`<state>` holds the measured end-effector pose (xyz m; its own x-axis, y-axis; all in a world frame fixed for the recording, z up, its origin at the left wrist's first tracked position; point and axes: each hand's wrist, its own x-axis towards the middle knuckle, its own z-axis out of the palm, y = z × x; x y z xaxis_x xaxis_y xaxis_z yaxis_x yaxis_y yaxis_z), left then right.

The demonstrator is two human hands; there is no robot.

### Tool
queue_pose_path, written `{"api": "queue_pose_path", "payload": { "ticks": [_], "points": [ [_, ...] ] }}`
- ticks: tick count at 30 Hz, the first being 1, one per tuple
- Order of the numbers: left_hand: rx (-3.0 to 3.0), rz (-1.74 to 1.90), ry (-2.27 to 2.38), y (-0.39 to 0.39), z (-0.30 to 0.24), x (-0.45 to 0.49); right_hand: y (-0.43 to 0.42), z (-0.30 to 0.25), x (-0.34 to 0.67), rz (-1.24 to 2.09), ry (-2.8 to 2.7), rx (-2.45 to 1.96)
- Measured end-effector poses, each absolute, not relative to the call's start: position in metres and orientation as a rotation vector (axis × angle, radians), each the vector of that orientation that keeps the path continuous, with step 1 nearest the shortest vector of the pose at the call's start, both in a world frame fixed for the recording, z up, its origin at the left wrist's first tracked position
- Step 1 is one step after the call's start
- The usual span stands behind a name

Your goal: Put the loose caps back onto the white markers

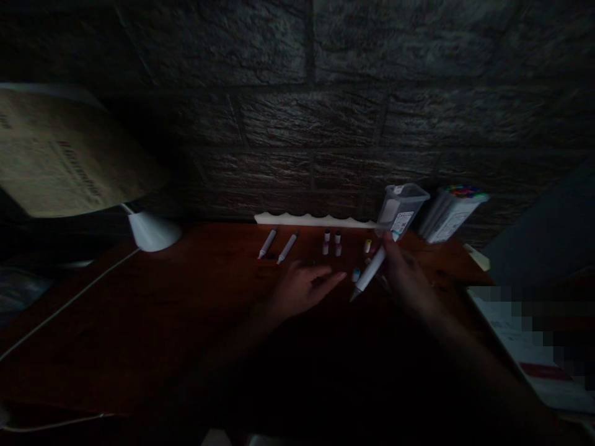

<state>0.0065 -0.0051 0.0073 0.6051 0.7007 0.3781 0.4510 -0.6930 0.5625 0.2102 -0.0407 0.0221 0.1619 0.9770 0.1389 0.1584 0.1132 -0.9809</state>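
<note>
Right hand (405,274) grips marker (370,274) amid loose caps (356,274), clear box (400,209) behind.

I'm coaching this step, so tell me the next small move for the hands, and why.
Probably move the left hand to the small teal cap: it stands loose just past that open hand, beside the white marker that the right hand holds slanted, tip down. The light is dim, so this is tentative.

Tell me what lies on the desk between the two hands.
Head view: a small bluish cap lies between the left hand and the right hand, beside the lower end of the white marker the right hand holds.
</note>
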Motion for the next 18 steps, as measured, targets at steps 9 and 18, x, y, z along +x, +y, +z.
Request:
{"api": "queue_pose_path", "payload": {
  "ticks": [9, 18],
  "points": [
    [2.063, 0.822, 0.731, -0.007, 0.008, 0.012, -0.046, 0.021, 0.201, 1.018, -1.356, -1.269],
    [1.178, 0.996, 0.685, 0.011, 0.014, 0.008, -0.034, 0.002, 0.224, 0.492, -1.818, -1.501]
  ]
}}
